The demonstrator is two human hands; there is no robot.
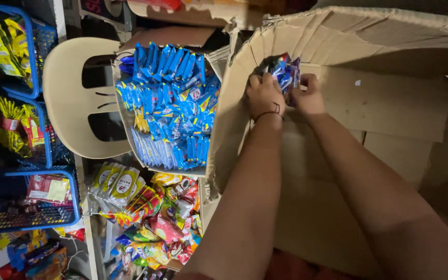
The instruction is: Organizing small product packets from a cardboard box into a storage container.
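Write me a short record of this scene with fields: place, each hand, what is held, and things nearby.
place: inside a large cardboard box beside snack shelves
left hand: grips a bundle of small snack packets
right hand: grips the same bundle
nearby: open carton of blue packets, beige plastic chair, blue wire baskets, mixed snack bags

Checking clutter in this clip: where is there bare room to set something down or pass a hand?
Bare room lies inside the large cardboard box, on its inner wall and bottom right of the right hand and below both forearms. The left hand and right hand hold a bundle of small packets. Crowded: the box of blue packets, the snack shelf and blue baskets.
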